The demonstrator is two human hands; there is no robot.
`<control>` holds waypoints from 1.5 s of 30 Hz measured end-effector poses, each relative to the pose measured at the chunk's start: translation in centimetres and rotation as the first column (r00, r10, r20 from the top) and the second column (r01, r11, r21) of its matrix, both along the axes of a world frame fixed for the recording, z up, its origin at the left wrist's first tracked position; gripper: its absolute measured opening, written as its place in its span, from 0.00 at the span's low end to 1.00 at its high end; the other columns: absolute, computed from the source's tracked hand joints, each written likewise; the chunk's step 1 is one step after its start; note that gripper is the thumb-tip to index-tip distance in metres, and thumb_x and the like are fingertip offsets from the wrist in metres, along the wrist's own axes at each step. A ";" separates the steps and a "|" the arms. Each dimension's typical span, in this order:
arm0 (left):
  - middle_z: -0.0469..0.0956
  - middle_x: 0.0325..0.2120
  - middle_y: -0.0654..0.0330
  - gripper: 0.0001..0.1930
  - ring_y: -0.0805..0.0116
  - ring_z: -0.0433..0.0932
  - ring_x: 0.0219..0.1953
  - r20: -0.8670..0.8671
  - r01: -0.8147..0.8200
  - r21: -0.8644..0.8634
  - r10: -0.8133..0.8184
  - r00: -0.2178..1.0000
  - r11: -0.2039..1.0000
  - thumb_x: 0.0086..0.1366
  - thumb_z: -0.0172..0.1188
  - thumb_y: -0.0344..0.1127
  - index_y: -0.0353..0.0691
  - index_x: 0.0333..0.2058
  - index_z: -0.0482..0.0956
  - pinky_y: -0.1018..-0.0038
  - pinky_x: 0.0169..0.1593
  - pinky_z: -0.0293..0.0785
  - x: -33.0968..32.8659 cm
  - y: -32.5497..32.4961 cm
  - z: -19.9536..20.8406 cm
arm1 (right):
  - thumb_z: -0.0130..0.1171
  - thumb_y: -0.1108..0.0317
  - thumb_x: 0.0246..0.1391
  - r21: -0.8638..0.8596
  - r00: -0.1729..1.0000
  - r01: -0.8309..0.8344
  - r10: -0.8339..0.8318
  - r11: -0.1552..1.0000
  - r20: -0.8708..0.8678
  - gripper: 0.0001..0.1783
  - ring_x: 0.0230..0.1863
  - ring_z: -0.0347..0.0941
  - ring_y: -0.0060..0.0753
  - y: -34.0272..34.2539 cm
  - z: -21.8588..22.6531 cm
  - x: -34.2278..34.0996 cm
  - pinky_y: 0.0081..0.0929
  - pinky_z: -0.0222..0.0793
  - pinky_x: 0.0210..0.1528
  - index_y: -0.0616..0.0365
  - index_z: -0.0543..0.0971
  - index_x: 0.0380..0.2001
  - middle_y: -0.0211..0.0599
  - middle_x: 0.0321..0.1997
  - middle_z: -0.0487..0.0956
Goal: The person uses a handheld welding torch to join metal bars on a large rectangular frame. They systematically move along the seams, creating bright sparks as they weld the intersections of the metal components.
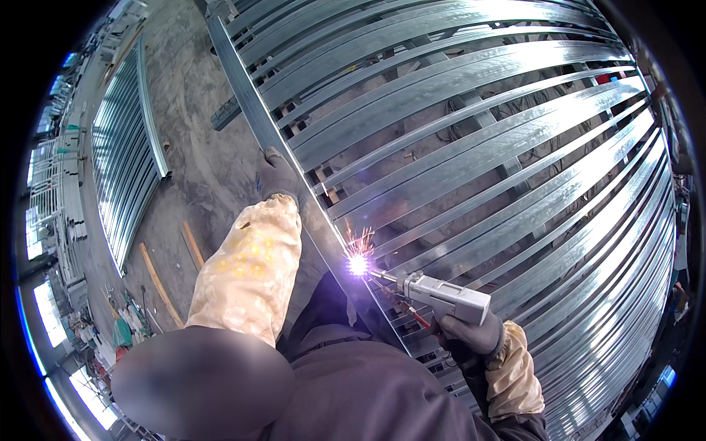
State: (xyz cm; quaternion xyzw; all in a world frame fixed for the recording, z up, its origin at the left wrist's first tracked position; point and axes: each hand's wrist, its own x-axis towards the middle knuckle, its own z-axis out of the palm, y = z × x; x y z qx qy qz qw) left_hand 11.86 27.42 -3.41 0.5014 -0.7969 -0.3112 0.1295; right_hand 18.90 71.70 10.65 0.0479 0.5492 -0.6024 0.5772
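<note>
My right hand point(474, 334), in a grey glove and pale cuff, is closed around the grip of a handheld welding gun point(447, 295) with a light grey body. The gun's nozzle points left at a bright violet-white weld spot, where orange sparks fly up. This spot lies where a slat meets the long steel end rail point(243, 92) of a metal frame. Farther up that rail, my gloved left hand point(279, 176) grips its outer edge, some fingers hidden beneath. A long, stained tan sleeve covers my left forearm.
Shiny parallel steel slats point(456, 176) spread across the right, with cables on the floor below. At left, a stack of slatted metal panels point(125, 147) lies on the concrete floor. Wooden strips point(162, 285) lie nearer me. A short dark metal piece point(226, 114) juts beside the rail.
</note>
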 end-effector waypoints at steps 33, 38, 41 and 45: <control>0.79 0.53 0.36 0.29 0.36 0.78 0.54 -0.071 -0.038 0.042 0.041 0.997 0.998 0.77 0.40 0.52 0.33 0.60 0.74 0.52 0.57 0.75 -0.1 0.1 -0.6 | 0.63 0.54 0.57 0.212 0.667 0.697 -0.511 0.685 -0.542 0.37 0.24 0.78 0.32 6.8 13.4 3.5 0.26 0.74 0.23 0.68 0.69 0.63 0.50 0.37 0.83; 0.79 0.53 0.37 0.28 0.37 0.77 0.55 -0.103 -0.009 0.010 0.010 0.995 1.000 0.76 0.41 0.50 0.31 0.60 0.74 0.52 0.59 0.74 -0.2 0.3 -1.0 | 0.51 0.54 0.67 0.151 0.398 0.860 -0.456 0.487 -0.796 0.23 0.18 0.71 0.23 10.9 19.4 10.9 0.20 0.64 0.20 0.68 0.75 0.42 0.39 0.28 0.78; 0.79 0.53 0.36 0.28 0.37 0.78 0.56 -0.147 -0.010 0.029 0.015 0.989 1.000 0.76 0.42 0.49 0.28 0.59 0.74 0.53 0.59 0.74 -0.2 0.4 -0.8 | 0.53 0.49 0.67 0.035 0.227 0.931 -0.499 0.364 -0.836 0.28 0.24 0.72 0.24 16.2 22.5 18.2 0.19 0.69 0.24 0.69 0.73 0.50 0.45 0.36 0.77; 0.79 0.52 0.34 0.29 0.37 0.78 0.56 -0.095 0.028 0.052 -0.023 0.995 0.998 0.76 0.42 0.49 0.26 0.57 0.74 0.53 0.58 0.75 -0.5 -0.8 -1.1 | 0.52 0.46 0.70 -0.142 -0.161 0.982 0.152 0.128 -0.975 0.29 0.28 0.77 0.24 17.0 28.0 24.7 0.19 0.75 0.25 0.65 0.72 0.55 0.39 0.37 0.79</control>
